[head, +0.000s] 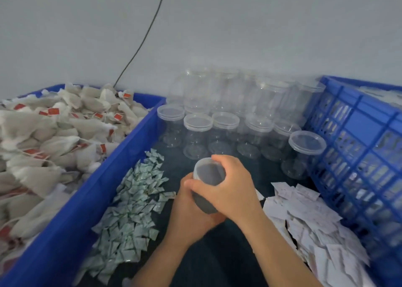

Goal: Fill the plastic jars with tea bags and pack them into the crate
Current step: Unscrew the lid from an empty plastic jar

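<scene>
The tea bags (43,130) are seen as white, with red tags (53,111). The tub (71,212) under them is coloured blue. The crate (356,134) is blue too, and its wall is patterned with a grid of holes. The jars (198,123) are seen as clear, the held jar (208,173) too. The packets (130,199) are printed green and white. The paper slips (304,217) are white. The counter (217,254) is dark.

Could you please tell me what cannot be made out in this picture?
Head view: the left hand and right hand cover the held jar, so its contents are unclear.
Head view: the right edge cuts off the crate; its lattice wall mostly hides the inside.
Head view: print on the white slips is too blurred to read.
</scene>
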Motion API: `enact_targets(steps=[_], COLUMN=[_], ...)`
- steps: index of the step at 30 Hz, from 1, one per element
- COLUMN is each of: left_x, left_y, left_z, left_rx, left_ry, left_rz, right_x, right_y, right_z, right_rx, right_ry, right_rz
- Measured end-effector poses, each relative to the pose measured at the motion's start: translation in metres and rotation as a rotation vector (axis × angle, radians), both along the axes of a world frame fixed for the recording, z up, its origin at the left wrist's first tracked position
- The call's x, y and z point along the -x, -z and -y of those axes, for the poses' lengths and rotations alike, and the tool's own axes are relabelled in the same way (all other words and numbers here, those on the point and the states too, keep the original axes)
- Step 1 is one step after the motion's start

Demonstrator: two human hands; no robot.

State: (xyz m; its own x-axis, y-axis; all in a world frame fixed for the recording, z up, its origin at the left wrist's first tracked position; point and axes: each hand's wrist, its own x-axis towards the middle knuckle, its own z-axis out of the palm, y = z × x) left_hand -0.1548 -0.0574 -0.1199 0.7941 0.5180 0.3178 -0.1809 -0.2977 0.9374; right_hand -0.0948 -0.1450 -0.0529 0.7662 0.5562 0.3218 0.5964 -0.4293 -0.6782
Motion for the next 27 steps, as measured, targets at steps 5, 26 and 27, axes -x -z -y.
enact_targets(steps=[5,26,27], left_x=[0.010,0.014,0.014], left_y=[-0.001,0.006,0.006], left_z=[-0.003,-0.012,-0.011], left_rx=[0.004,-0.040,-0.042], left_ry=[0.040,0.182,0.174], left_rz=[-0.031,-0.085,-0.088], right_x=[0.005,0.000,0.000], right_y=[0.002,-0.039,-0.038], right_z=[0.002,0.009,0.007], right_rx=[-0.007,0.477,0.509], right_ry=[-0.011,-0.414,-0.381], right_rz=[0.109,0.094,0.097])
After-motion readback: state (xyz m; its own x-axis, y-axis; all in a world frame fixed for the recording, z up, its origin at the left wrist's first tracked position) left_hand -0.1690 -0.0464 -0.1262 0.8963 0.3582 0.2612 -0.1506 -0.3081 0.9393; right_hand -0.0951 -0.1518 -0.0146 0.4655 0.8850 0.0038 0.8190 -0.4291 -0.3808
